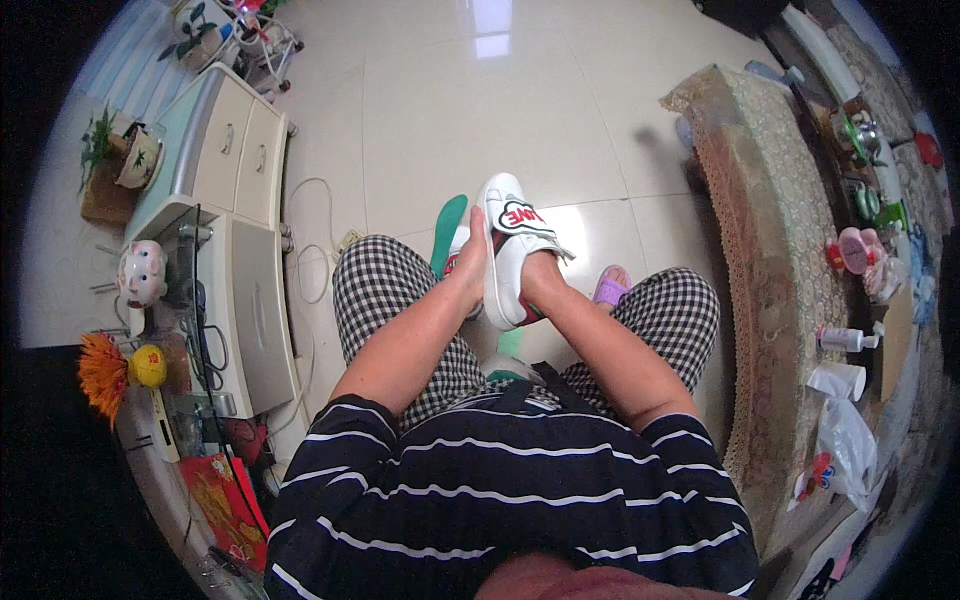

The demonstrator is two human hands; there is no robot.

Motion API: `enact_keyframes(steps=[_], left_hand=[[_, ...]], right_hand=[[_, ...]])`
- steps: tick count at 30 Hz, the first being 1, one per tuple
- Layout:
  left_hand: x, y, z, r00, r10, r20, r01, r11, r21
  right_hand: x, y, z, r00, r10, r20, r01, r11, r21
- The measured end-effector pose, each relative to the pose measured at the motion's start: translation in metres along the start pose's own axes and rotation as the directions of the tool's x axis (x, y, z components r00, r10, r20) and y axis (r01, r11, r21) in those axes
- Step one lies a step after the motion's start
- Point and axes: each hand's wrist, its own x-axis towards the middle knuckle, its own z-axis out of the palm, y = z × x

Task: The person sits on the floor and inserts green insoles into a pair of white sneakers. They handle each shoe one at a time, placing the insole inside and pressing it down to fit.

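A white sneaker (510,262) with a strap patch bearing red lettering is held up between my hands, its toe pointing away from me. My left hand (472,251) lies along the sole side, thumb upward. Inside the shoe's opening is my right hand (541,277), its fingers hidden in the shoe. Beyond my left forearm a green insole (450,225) shows beside a second white shoe (459,238), which is mostly hidden. Between my knees lies a pale green item (509,343), partly covered; what it is I cannot tell.
Left stands a white cabinet (259,315) with a glass shelf and ornaments. A cable (311,180) runs over the tiled floor. At right is a table with a lace-edged cloth (780,247), holding a bottle (840,339), a paper cup (851,381) and a plastic bag (847,446).
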Motion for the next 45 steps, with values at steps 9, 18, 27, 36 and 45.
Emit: enact_keyframes(steps=[9, 18, 27, 36, 45], left_hand=[[0.006, -0.02, -0.003, 0.986, -0.087, -0.141, 0.089, 0.996, 0.009], [0.012, -0.023, -0.017, 0.986, -0.026, -0.164, 0.055, 0.983, 0.177], [-0.006, -0.007, 0.018, 0.99, -0.03, -0.135, 0.047, 0.99, 0.13], [0.002, -0.012, 0.001, 0.983, 0.001, -0.182, 0.042, 0.973, 0.229], [-0.003, -0.01, 0.003, 0.991, 0.017, -0.134, 0.009, 0.981, 0.194]], right_hand=[[0.003, 0.069, 0.051, 0.924, 0.311, 0.221, -0.364, 0.542, 0.758], [-0.004, 0.037, 0.035, 0.959, 0.228, 0.167, -0.282, 0.809, 0.516], [0.024, 0.062, 0.029, 0.982, 0.127, 0.14, -0.121, 0.991, -0.051], [0.0, 0.039, 0.018, 0.971, 0.171, 0.165, -0.222, 0.899, 0.377], [0.008, 0.041, 0.038, 0.992, 0.119, 0.03, -0.12, 0.991, 0.06]])
